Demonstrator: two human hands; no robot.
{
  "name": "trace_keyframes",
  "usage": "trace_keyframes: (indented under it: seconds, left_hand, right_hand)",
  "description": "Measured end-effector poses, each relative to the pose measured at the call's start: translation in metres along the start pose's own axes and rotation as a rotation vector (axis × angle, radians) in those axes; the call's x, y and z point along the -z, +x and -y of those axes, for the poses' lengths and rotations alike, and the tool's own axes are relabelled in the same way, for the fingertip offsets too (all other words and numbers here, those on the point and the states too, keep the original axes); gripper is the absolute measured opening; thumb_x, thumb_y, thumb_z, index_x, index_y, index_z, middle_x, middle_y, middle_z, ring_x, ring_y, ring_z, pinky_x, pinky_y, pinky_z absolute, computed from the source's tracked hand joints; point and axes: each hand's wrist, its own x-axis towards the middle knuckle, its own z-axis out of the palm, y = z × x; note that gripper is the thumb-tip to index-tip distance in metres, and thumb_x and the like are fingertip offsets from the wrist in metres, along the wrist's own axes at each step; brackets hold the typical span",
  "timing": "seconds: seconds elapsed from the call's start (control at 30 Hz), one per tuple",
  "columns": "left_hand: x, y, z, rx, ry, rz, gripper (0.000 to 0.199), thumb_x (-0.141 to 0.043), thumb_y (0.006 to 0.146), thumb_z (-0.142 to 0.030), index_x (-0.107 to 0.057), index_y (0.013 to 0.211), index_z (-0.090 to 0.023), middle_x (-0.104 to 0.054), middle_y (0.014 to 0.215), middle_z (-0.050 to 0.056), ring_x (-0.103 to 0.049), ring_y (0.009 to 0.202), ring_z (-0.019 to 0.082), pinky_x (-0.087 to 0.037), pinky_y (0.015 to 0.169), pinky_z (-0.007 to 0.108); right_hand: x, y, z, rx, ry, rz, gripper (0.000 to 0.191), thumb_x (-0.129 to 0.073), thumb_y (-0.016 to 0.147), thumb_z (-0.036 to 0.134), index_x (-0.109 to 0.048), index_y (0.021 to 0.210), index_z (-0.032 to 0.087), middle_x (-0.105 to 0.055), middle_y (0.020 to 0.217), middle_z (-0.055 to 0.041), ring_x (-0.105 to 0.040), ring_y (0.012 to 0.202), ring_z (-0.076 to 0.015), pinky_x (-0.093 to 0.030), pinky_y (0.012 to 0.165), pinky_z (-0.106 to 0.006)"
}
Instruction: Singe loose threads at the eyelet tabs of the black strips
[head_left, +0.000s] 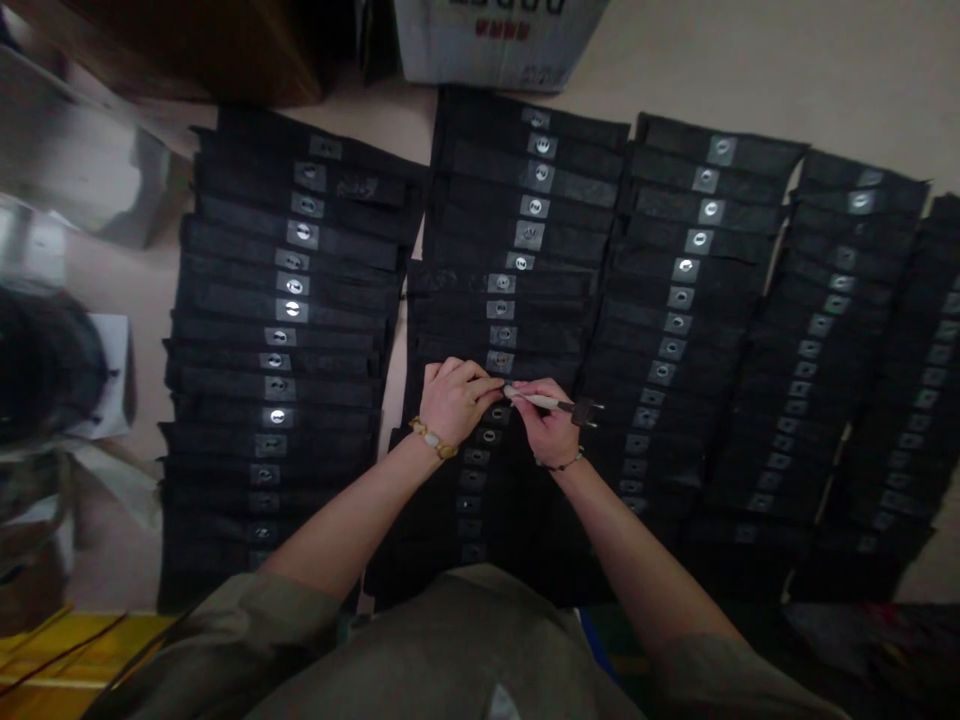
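My right hand [549, 418] grips a slim pale tool [551, 402] with a dark block and two thin metal prongs at its outer end; its exact kind is unclear. The inner end of the tool meets the fingertips of my left hand [456, 402]. Those left fingers are drawn together over a label on a black fabric piece [450, 345], and whatever they pinch is hidden. Both hands work over the second column of overlapping black pieces, each bearing a small shiny label [501, 310] with a light mark.
Further columns of black pieces [285, 330] lie left and right on a pale table [847, 60]. A white printed carton [495, 50] and a brown box [195, 50] stand at the back. At the left are a dark round object [45, 360] and a yellow surface [67, 660].
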Motion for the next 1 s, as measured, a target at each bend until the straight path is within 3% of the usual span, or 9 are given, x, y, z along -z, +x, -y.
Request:
trace_keyframes:
  seconds: [0.3, 0.47, 0.63, 0.73, 0.87, 1.0]
  left_hand:
    - [0.006, 0.003, -0.003, 0.062, 0.014, 0.075, 0.021, -0.068, 0.089, -0.037, -0.065, 0.108, -0.027, -0.073, 0.102, 0.002, -0.058, 0.098, 0.024, -0.034, 0.081, 0.04]
    - [0.013, 0.003, -0.002, 0.082, -0.078, 0.097, 0.033, -0.072, 0.086, -0.036, -0.058, 0.115, -0.026, -0.073, 0.103, 0.0, -0.06, 0.099, 0.023, -0.036, 0.083, 0.039]
    - [0.02, 0.003, 0.0, 0.093, -0.154, 0.127, 0.038, -0.065, 0.084, -0.024, -0.054, 0.12, -0.023, -0.073, 0.11, 0.002, -0.06, 0.103, 0.024, -0.038, 0.085, 0.038]
    - [0.022, 0.004, 0.001, 0.094, -0.166, 0.145, 0.04, -0.064, 0.082, -0.02, -0.054, 0.12, -0.024, -0.073, 0.11, 0.002, -0.06, 0.104, 0.024, -0.039, 0.087, 0.039]
    - [0.025, 0.004, -0.002, 0.113, -0.156, 0.184, 0.042, -0.067, 0.081, -0.022, -0.054, 0.121, -0.022, -0.073, 0.111, 0.003, -0.06, 0.104, 0.025, -0.039, 0.087, 0.04]
    - [0.028, 0.009, -0.006, 0.137, -0.137, 0.167, 0.032, -0.067, 0.085, -0.022, -0.06, 0.116, -0.025, -0.075, 0.105, 0.0, -0.062, 0.1, 0.023, -0.039, 0.087, 0.039]
  right_hand:
    - [-0.005, 0.012, 0.026, 0.058, -0.407, 0.152, 0.011, -0.057, 0.094, 0.029, -0.067, 0.089, 0.026, -0.068, 0.087, -0.0048, -0.064, 0.082, -0.0213, -0.053, 0.076, -0.035]
    - [-0.001, 0.018, 0.037, 0.083, -0.38, 0.197, 0.013, -0.053, 0.097, 0.031, -0.064, 0.092, 0.026, -0.065, 0.09, -0.0055, -0.062, 0.086, -0.0223, -0.053, 0.077, -0.037]
    - [-0.013, 0.022, 0.054, 0.176, -0.695, 0.335, 0.012, -0.055, 0.092, 0.019, -0.063, 0.094, 0.028, -0.063, 0.093, -0.0085, -0.054, 0.089, -0.0249, -0.042, 0.05, -0.03]
    - [-0.02, 0.022, 0.058, 0.241, -0.805, 0.384, 0.019, -0.056, 0.087, 0.012, -0.064, 0.095, 0.028, -0.062, 0.094, -0.0097, -0.05, 0.089, -0.026, -0.033, 0.044, -0.027]
    - [-0.018, 0.017, 0.049, 0.187, -0.742, 0.314, 0.016, -0.055, 0.089, 0.013, -0.066, 0.089, 0.026, -0.063, 0.087, -0.0093, -0.054, 0.087, -0.0253, -0.041, 0.05, -0.03]
    - [-0.006, 0.01, 0.027, 0.084, -0.294, 0.199, 0.008, -0.058, 0.092, 0.023, -0.065, 0.088, 0.025, -0.066, 0.087, -0.0059, -0.063, 0.084, -0.0223, -0.056, 0.074, -0.038]
